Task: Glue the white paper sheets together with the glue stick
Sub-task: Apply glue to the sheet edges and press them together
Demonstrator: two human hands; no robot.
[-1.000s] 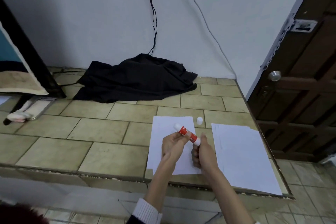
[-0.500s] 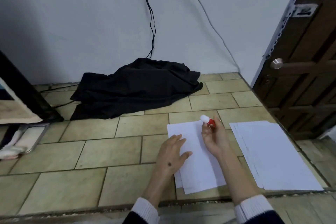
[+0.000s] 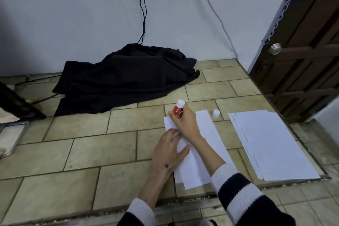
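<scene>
Your right hand [image 3: 184,123] grips the red glue stick [image 3: 178,107] at the far left corner of the paper sheets [image 3: 207,134], fingers curled round the barrel, its white end pointing up and away from you. The working end of the stick is hidden behind your fingers, so whether it touches the paper cannot be told. Your left hand [image 3: 168,154] lies flat with straight fingers on the left edge of the same sheets, pressing them against the tiled ledge [image 3: 91,152]. The sheets lie slightly fanned, one poking out beneath the other at the near end, and they run from the near edge of the ledge toward the wall. Your right forearm crosses over them, its dark sleeve with white stripes [image 3: 236,185] near the bottom of the view.

The white cap [image 3: 215,113] of the glue stick stands upright on the tiles just beyond the far right corner of the sheets, apart from your hands. To the right, a separate stack of white paper [image 3: 271,143] rests near the ledge's right edge. A heap of black cloth [image 3: 124,79] lies against the far wall, with a black cable [image 3: 142,5] hanging down to it. A dark wooden door [image 3: 302,42] with a metal knob [image 3: 275,48] stands at far right.
</scene>
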